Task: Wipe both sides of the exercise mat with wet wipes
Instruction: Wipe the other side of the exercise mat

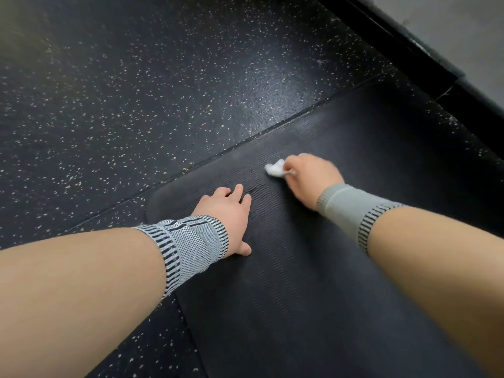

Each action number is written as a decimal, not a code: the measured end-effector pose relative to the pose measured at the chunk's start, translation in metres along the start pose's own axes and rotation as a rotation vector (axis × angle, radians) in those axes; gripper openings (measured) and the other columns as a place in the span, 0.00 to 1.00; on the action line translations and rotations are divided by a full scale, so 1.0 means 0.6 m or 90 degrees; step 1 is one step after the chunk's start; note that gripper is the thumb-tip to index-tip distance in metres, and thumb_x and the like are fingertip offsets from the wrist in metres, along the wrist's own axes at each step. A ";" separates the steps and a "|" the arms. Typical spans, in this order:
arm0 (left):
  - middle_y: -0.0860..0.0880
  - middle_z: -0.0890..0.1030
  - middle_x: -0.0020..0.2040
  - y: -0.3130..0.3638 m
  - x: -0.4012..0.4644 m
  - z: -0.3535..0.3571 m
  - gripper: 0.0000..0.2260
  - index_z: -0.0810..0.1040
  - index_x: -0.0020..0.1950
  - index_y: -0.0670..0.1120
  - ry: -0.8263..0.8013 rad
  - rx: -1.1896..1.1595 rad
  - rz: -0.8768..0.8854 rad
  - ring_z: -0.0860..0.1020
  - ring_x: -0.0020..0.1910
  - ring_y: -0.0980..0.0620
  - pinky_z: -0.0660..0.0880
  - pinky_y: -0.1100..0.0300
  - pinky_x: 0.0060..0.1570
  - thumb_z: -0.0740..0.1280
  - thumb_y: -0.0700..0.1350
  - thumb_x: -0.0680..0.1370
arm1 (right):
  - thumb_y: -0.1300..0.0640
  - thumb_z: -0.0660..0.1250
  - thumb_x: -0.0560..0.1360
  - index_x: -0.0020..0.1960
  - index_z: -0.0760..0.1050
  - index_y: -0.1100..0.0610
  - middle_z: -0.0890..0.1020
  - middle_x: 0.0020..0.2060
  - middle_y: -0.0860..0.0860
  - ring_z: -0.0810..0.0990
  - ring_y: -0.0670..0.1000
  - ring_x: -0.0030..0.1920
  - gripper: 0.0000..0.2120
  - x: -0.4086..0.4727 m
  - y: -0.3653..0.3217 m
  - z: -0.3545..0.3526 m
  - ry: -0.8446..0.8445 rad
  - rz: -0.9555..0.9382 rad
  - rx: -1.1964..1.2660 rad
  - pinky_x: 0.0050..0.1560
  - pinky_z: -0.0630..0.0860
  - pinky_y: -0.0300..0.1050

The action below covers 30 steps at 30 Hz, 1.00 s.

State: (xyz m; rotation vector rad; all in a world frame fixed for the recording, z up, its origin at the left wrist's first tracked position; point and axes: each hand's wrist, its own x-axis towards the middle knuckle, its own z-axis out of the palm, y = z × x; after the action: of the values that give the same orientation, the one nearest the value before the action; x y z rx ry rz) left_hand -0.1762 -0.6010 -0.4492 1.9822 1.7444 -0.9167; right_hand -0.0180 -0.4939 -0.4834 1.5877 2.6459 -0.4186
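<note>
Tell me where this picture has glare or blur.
Head view: soft glare on the speckled floor just past the mat; slight motion blur on the right hand and its wipe; left hand sharp; wide-angle bending toward the edges.

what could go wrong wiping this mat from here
The wet wipe is bunched into a small wad in the right hand, so each stroke may cover little and leave streaks. The left hand rests near the mat end; pushing hard could ripple the mat under it.
</note>
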 end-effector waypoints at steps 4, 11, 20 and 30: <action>0.47 0.44 0.81 -0.002 0.000 0.001 0.50 0.44 0.80 0.47 -0.002 0.000 0.003 0.53 0.78 0.43 0.65 0.46 0.70 0.67 0.69 0.72 | 0.54 0.58 0.77 0.57 0.73 0.55 0.77 0.53 0.58 0.78 0.61 0.53 0.11 0.022 0.034 -0.013 0.081 0.303 0.042 0.46 0.70 0.47; 0.46 0.46 0.81 0.000 -0.004 -0.001 0.50 0.45 0.80 0.46 0.009 -0.006 0.002 0.54 0.77 0.44 0.66 0.47 0.69 0.67 0.69 0.71 | 0.54 0.57 0.78 0.57 0.73 0.53 0.76 0.52 0.54 0.77 0.60 0.52 0.10 0.020 -0.033 0.008 0.009 0.019 0.021 0.48 0.71 0.47; 0.51 0.63 0.76 -0.037 0.007 -0.007 0.32 0.63 0.76 0.52 0.075 -0.032 0.058 0.64 0.72 0.46 0.67 0.48 0.68 0.58 0.67 0.77 | 0.54 0.57 0.79 0.59 0.73 0.53 0.76 0.52 0.55 0.78 0.59 0.52 0.11 0.062 -0.068 0.008 0.029 0.020 0.072 0.48 0.72 0.47; 0.49 0.47 0.81 -0.114 0.073 -0.033 0.29 0.48 0.80 0.45 0.080 0.054 0.154 0.52 0.77 0.48 0.56 0.56 0.75 0.53 0.55 0.84 | 0.52 0.59 0.79 0.60 0.74 0.55 0.76 0.52 0.55 0.75 0.57 0.52 0.12 0.104 0.010 -0.017 0.090 0.210 0.134 0.48 0.68 0.46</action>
State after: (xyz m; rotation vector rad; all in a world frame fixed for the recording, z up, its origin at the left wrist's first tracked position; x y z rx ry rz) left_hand -0.2362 -0.5429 -0.4529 2.2895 1.5062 -0.8117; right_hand -0.0416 -0.4351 -0.4848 2.1457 2.4293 -0.6024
